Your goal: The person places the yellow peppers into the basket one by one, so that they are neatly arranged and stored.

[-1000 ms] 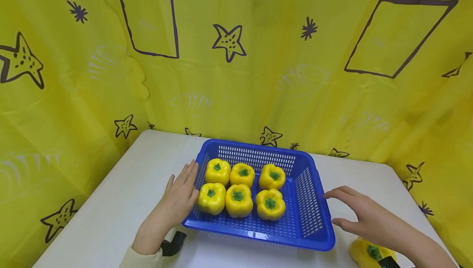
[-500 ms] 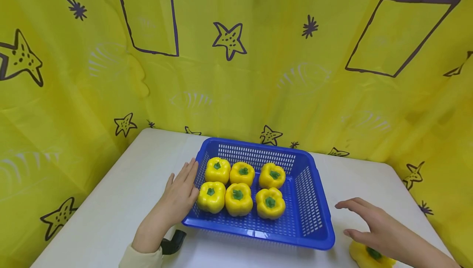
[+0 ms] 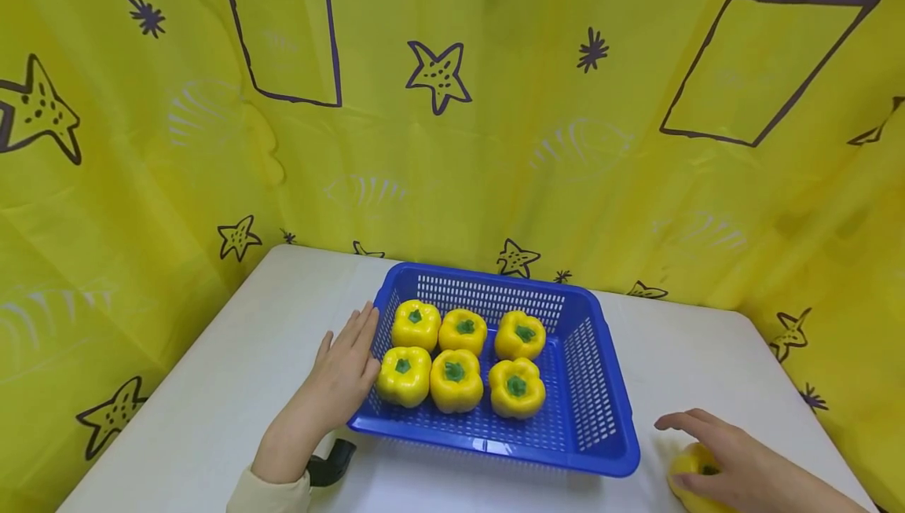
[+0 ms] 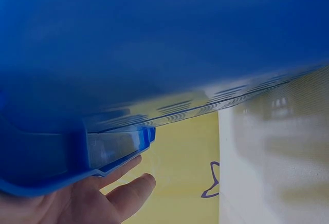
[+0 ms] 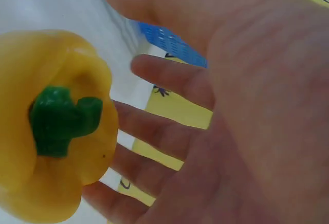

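Observation:
Several yellow bell peppers (image 3: 456,395) with green stems stand upright in two rows in the blue plastic basket (image 3: 551,458); most are in its left and middle part. My left hand (image 3: 341,379) lies with straight fingers along the basket's left rim. In the left wrist view, the basket's wall (image 4: 128,44) fills the upper part. At the lower right, one more bell pepper (image 3: 682,467) sits on the table outside the basket. Over it is my right hand (image 3: 738,462), partly covering it, its fingers spread. The right wrist view shows this pepper's stem (image 5: 54,124) beside the palm, fingers uncurled.
A white table (image 3: 233,387) carries the basket. Behind and at both sides hangs a yellow curtain (image 3: 495,167) printed with dark stars and frames. A black strap piece (image 3: 331,463) shows under my left wrist, beside a pale sleeve (image 3: 269,493).
My right hand has moved from beside the basket's right rim down and right to the loose bell pepper. The left hand and the basket with its peppers stay in place.

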`<state>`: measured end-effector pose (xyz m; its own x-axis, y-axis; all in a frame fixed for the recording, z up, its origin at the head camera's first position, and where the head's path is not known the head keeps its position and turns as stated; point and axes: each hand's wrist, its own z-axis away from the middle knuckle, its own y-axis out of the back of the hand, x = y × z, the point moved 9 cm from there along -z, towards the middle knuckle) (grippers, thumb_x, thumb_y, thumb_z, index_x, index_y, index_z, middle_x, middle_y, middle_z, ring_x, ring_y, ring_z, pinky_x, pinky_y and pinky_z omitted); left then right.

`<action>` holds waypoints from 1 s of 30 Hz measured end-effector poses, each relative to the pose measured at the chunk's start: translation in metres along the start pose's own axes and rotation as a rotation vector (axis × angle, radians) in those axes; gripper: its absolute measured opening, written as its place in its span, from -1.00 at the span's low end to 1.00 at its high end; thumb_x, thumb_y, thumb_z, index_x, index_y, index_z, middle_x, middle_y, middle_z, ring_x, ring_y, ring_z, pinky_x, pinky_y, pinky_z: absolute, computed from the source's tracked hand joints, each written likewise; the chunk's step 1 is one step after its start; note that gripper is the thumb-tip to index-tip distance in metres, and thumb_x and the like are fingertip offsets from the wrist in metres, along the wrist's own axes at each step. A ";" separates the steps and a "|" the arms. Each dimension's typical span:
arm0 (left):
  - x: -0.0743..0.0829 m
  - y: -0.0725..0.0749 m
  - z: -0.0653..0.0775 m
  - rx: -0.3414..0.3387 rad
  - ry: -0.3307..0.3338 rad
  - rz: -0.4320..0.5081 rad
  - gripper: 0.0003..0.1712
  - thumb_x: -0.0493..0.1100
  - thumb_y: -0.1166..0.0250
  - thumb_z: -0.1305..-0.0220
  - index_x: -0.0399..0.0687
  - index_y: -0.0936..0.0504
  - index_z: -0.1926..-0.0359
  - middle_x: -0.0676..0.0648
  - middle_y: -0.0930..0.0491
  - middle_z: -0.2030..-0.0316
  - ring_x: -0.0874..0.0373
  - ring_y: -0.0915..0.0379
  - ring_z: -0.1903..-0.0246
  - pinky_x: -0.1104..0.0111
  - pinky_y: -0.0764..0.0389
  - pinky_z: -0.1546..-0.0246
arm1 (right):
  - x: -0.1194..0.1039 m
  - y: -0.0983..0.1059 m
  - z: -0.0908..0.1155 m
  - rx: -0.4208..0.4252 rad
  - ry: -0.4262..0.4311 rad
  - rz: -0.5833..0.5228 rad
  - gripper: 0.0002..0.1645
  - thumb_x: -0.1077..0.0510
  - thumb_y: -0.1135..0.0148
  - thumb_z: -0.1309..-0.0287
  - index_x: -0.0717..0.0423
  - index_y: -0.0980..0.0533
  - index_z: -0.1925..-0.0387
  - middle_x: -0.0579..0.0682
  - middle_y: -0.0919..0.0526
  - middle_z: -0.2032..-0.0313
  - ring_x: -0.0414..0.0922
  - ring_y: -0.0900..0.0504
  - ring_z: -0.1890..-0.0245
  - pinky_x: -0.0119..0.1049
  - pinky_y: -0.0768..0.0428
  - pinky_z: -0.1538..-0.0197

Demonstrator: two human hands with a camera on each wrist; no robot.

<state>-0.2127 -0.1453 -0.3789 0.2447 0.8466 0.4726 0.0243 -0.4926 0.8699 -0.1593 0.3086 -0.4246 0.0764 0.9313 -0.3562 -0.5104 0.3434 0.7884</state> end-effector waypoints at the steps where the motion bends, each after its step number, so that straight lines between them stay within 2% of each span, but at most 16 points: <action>1: 0.000 0.000 0.000 0.001 0.000 0.000 -0.27 -0.21 0.01 -0.38 -0.30 -0.06 -0.52 -0.25 0.01 -0.54 -0.26 0.08 -0.52 -0.37 0.10 -0.40 | 0.003 -0.003 0.000 -0.011 -0.005 -0.002 -0.30 -0.08 -0.47 0.02 0.03 -0.49 -0.17 0.07 -0.55 -0.11 -0.06 -0.52 0.12 0.11 -0.63 -0.04; 5: 0.000 0.000 0.000 -0.003 0.000 0.006 -0.27 -0.21 0.02 -0.38 -0.31 -0.05 -0.52 -0.25 0.01 -0.54 -0.25 0.09 -0.53 -0.37 0.11 -0.41 | 0.012 -0.012 -0.001 -0.049 -0.026 -0.016 -0.34 -0.07 -0.49 0.04 0.01 -0.52 -0.12 0.06 -0.55 -0.09 -0.06 -0.50 0.12 0.16 -0.60 -0.08; 8: -0.001 0.000 0.000 -0.009 0.005 0.006 -0.27 -0.22 0.02 -0.38 -0.31 -0.05 -0.51 -0.25 0.01 -0.55 -0.25 0.09 -0.53 -0.37 0.12 -0.41 | 0.014 -0.015 0.001 -0.062 0.005 -0.031 -0.35 -0.04 -0.50 0.05 0.01 -0.52 -0.10 0.07 -0.55 -0.10 -0.05 -0.50 0.10 0.20 -0.57 -0.10; 11: -0.001 -0.001 0.000 -0.012 0.007 0.004 -0.26 -0.22 0.01 -0.37 -0.30 -0.05 -0.52 -0.25 0.02 -0.55 -0.24 0.11 -0.53 -0.37 0.12 -0.41 | 0.015 -0.016 0.002 -0.062 0.031 -0.025 -0.31 -0.04 -0.51 0.06 0.03 -0.50 -0.13 0.12 -0.52 -0.13 -0.04 -0.50 0.08 0.22 -0.57 -0.10; 13: -0.001 -0.001 0.000 -0.007 0.003 0.001 -0.26 -0.21 0.01 -0.37 -0.30 -0.05 -0.52 -0.25 0.01 -0.55 -0.25 0.10 -0.53 -0.37 0.11 -0.40 | 0.019 -0.018 0.003 -0.061 0.008 -0.025 -0.26 -0.04 -0.53 0.09 0.03 -0.49 -0.16 0.13 -0.50 -0.14 -0.05 -0.50 0.09 0.20 -0.57 -0.10; 18: 0.000 0.000 -0.001 0.002 -0.001 -0.004 -0.27 -0.22 0.00 -0.37 -0.31 -0.07 -0.51 -0.26 -0.01 -0.54 -0.25 0.08 -0.52 -0.38 0.09 -0.39 | 0.022 -0.019 0.004 -0.050 -0.014 -0.007 -0.22 -0.01 -0.54 0.12 0.05 -0.47 -0.19 0.10 -0.50 -0.11 -0.06 -0.49 0.10 0.16 -0.60 -0.08; 25: 0.000 0.000 0.000 -0.006 0.007 0.005 -0.27 -0.23 0.01 -0.36 -0.31 -0.07 -0.51 -0.26 -0.01 -0.54 -0.26 0.09 -0.52 -0.38 0.10 -0.39 | 0.018 -0.014 0.002 -0.016 -0.015 -0.006 -0.31 0.07 -0.52 0.09 0.06 -0.50 -0.14 0.03 -0.53 -0.04 -0.07 -0.49 0.14 0.12 -0.62 -0.05; 30: 0.000 0.000 0.000 -0.005 0.008 0.011 -0.26 -0.22 0.00 -0.37 -0.30 -0.06 -0.52 -0.26 0.01 -0.54 -0.26 0.10 -0.53 -0.37 0.13 -0.41 | 0.017 -0.009 -0.001 0.024 -0.015 0.019 -0.31 -0.01 -0.52 0.08 0.03 -0.50 -0.14 0.03 -0.54 -0.04 -0.08 -0.50 0.15 0.08 -0.65 -0.02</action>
<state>-0.2131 -0.1454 -0.3791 0.2367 0.8429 0.4832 0.0171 -0.5008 0.8654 -0.1543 0.3213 -0.4386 0.0797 0.9391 -0.3342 -0.4908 0.3288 0.8068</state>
